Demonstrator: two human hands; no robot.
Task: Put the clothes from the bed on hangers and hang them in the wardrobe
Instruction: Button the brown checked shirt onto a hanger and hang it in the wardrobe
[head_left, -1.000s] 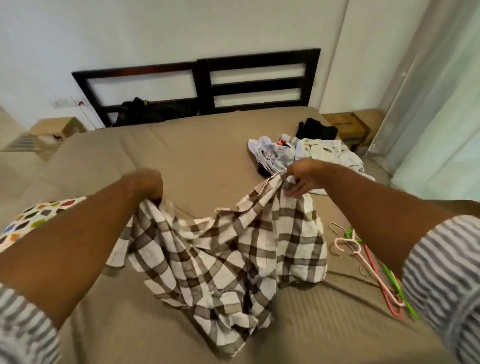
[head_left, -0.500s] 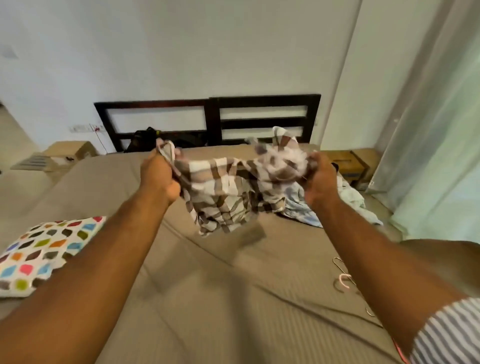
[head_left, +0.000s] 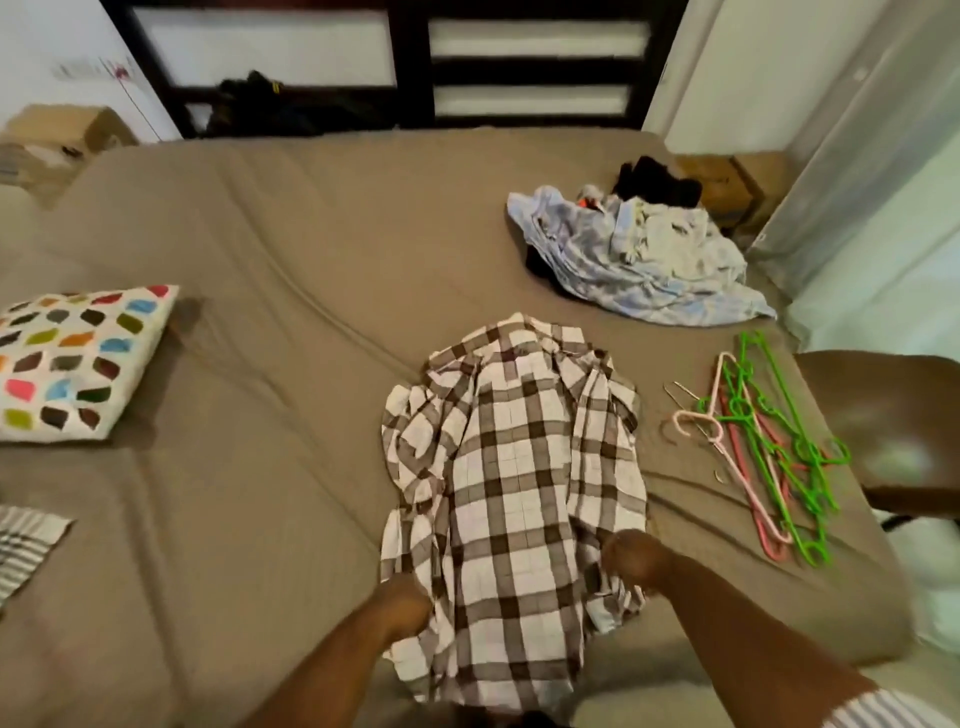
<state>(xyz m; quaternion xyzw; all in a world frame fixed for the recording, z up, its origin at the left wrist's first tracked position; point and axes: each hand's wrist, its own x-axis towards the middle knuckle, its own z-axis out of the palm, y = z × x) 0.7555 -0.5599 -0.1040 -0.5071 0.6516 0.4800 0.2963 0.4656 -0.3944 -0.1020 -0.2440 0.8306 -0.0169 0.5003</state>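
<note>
A brown-and-white checked shirt (head_left: 511, 467) lies spread lengthwise on the tan bed (head_left: 260, 519), collar end away from me. My left hand (head_left: 402, 605) grips its near left edge. At the near right edge my right hand (head_left: 631, 558) grips the fabric. A loose bundle of pink and green hangers (head_left: 763, 447) lies on the bed to the right of the shirt. Farther back on the right sits a pile of clothes (head_left: 634, 254), pale blue and white with black pieces.
A pillow with coloured spots (head_left: 72, 358) rests at the left side of the bed. A striped cloth (head_left: 23, 545) shows at the left edge. The dark headboard (head_left: 415, 67) stands at the back, a brown chair (head_left: 893, 426) on the right, pale curtains beyond it.
The checked shirt was held up in the air between both hands; now it lies flat on the bed, and both hands have come down near me holding its near end.
</note>
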